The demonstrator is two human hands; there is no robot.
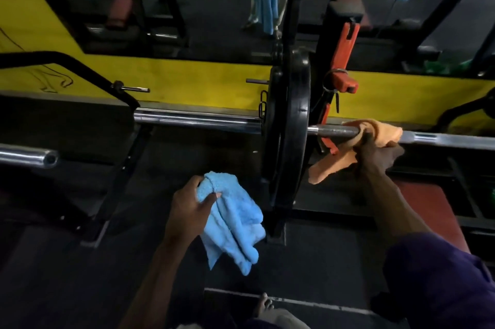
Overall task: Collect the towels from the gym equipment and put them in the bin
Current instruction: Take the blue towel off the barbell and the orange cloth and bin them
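My left hand (187, 208) grips a light blue towel (233, 221) by its top, and the cloth hangs down in folds in front of the rack. An orange towel (385, 131) is draped over the steel barbell (442, 138), right of the black weight plate (290, 125). My right hand (375, 157) is closed on this orange towel just under the bar, with one end (329, 168) dangling below left. No bin is in view.
A black rack with orange catches (344, 66) holds the barbell. A second bar end (32, 158) juts in at the left. A mirror above the yellow wall (174, 82) reflects more towels. A red bench pad (428, 200) lies at right, dark floor (67, 275) below.
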